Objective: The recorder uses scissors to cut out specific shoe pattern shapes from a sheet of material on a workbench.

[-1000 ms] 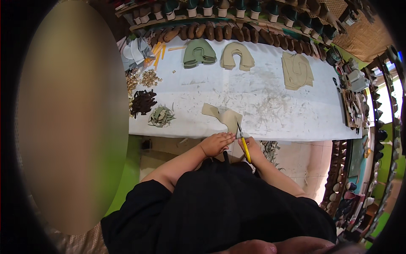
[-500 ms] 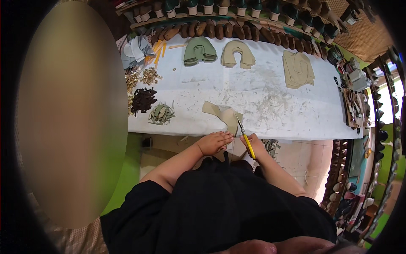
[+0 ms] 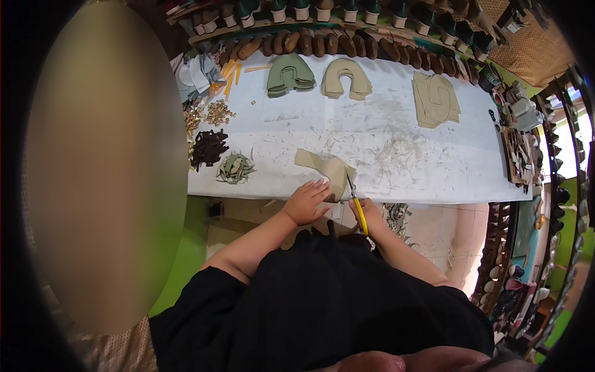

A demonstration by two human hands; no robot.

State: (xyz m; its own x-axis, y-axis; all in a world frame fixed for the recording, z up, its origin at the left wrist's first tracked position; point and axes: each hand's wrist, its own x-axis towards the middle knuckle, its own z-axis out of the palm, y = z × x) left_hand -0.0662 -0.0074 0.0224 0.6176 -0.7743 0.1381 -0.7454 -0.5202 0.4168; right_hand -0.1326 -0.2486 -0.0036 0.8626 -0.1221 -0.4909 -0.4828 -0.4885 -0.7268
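Note:
A beige piece of sheet material [image 3: 308, 159] lies at the table's near edge, partly curled. My left hand [image 3: 304, 204] rests against its near left side, fingers stretched out and slightly apart. In my right hand [image 3: 372, 217] is a pair of yellow-handled scissors [image 3: 359, 214], with the fingers closed around the handles. The blades point away from me along the right edge of the piece. Whether the blades are parted is too small to tell. My left fingers cover part of the piece's near end.
Stacked green cut pieces [image 3: 290, 75] and beige U-shaped pieces [image 3: 346, 79] lie farther back, with another beige stack [image 3: 436, 99] at right. Green scraps [image 3: 235, 168], dark brown strips [image 3: 209, 147] and small gold-coloured bits [image 3: 219, 113] sit at left. Shoe lasts [image 3: 319, 43] line the back.
My left hand has moved forward and its fingers have spread onto the beige piece. My right hand and the scissors have shifted slightly, the handles turning more upright.

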